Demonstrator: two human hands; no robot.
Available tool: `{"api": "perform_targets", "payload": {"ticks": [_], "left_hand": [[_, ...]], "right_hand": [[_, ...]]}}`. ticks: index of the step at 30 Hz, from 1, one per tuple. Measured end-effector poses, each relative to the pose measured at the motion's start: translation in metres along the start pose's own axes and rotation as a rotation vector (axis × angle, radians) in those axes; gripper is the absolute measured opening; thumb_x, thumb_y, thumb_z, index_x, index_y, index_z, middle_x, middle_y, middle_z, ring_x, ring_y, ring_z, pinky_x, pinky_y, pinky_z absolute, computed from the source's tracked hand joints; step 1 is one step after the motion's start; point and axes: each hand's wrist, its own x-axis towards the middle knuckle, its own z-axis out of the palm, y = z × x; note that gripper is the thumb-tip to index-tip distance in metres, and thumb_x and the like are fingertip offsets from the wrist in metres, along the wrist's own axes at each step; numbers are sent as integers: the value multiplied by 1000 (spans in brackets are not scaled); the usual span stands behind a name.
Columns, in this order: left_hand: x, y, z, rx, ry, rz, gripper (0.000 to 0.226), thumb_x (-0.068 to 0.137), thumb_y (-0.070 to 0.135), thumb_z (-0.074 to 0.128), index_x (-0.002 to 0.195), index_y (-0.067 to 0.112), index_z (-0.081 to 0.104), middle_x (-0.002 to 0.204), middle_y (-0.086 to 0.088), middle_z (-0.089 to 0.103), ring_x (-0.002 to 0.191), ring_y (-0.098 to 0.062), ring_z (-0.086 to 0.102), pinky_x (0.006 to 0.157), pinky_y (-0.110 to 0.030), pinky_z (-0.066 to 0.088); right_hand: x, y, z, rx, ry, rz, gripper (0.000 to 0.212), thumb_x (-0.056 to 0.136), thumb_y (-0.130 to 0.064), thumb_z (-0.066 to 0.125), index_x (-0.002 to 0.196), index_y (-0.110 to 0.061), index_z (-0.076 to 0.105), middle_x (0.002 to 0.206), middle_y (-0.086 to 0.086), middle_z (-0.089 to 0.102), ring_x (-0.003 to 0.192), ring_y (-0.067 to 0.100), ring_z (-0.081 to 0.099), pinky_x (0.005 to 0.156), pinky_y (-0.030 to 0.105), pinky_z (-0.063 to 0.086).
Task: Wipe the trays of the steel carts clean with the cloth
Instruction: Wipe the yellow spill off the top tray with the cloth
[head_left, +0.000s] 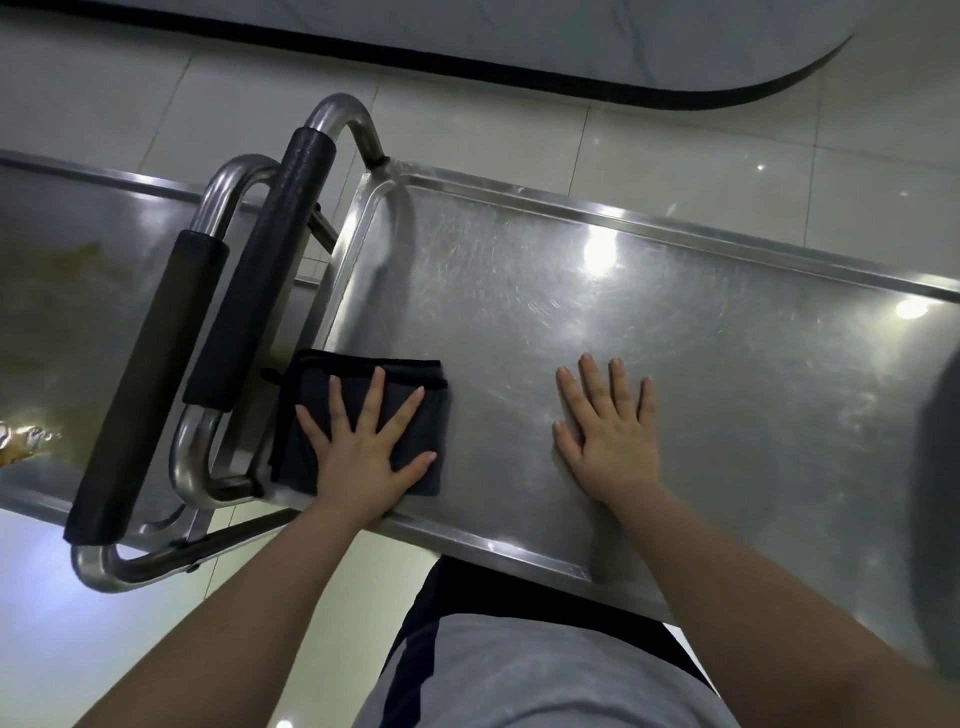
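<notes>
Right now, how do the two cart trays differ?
The right tray looks clean, showing only swirl marks and light glare; the left tray carries a brownish stain. The right tray has both hands on it, the left hand pressing the cloth, the right hand flat; the left tray has neither. Both are rimmed steel.

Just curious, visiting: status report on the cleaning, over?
Left hand flat on dark cloth, near-left corner of right cart's tray. Right hand flat on bare steel. Nothing in the way.
</notes>
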Motion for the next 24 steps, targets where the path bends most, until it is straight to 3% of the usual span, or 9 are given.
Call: {"api": "perform_targets", "payload": {"ticks": [7, 18, 24], "left_hand": [[84, 76, -16, -11, 20, 50, 77, 76, 89, 5, 145, 59, -12, 162, 9, -20, 144, -43, -19, 103, -73, -17], [174, 151, -38, -30, -6, 193, 77, 76, 88, 3, 143, 57, -20, 160, 7, -25, 141, -44, -28, 100, -75, -17], [215, 179, -48, -29, -9, 244, 77, 76, 88, 6, 143, 58, -16, 161, 7, -23, 141, -44, -27, 99, -75, -18]], "right_hand": [[3, 4, 3, -3, 32, 0, 66, 94, -53, 28, 155, -29, 22, 163, 1, 14, 150, 32, 8, 118, 59, 4], [5, 7, 4, 23, 66, 25, 70, 93, -53, 33, 153, -19, 29, 161, 2, 22, 149, 31, 16, 116, 59, 13], [7, 8, 4, 39, 70, 22, 69, 92, -54, 35, 154, -23, 28, 161, 2, 22, 149, 31, 15, 116, 60, 11]]}}
